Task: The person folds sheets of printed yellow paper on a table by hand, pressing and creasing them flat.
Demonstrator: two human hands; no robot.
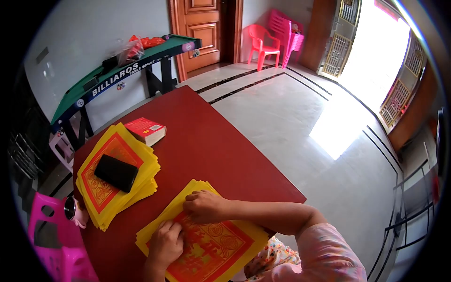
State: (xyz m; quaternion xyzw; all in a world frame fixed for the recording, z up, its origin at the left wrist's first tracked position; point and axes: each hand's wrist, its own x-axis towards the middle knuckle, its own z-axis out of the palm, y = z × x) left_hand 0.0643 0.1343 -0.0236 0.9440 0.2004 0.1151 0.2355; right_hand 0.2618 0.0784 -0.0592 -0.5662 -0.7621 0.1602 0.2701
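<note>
A stack of yellow joss paper (253, 235) with red and gold print lies at the near edge of the table. My right hand (206, 207) rests closed at the upper part of this stack, its fingers curled down against the paper. Close beside it, my left hand (167, 242) is on the left part of the stack with its fingers bent together at the sheet. The fingertips of both hands are mostly hidden. A second, fanned stack of joss paper (105, 207) sits to the left, and a black phone (116, 172) lies on top of it.
The dark red table (206, 136) holds a thick red book (146, 130) behind the left stack. A pink mug (76, 212) stands at the left edge, near a pink chair (56, 249). Farther off are a billiard table (127, 70), pink chairs (264, 47) and an open doorway.
</note>
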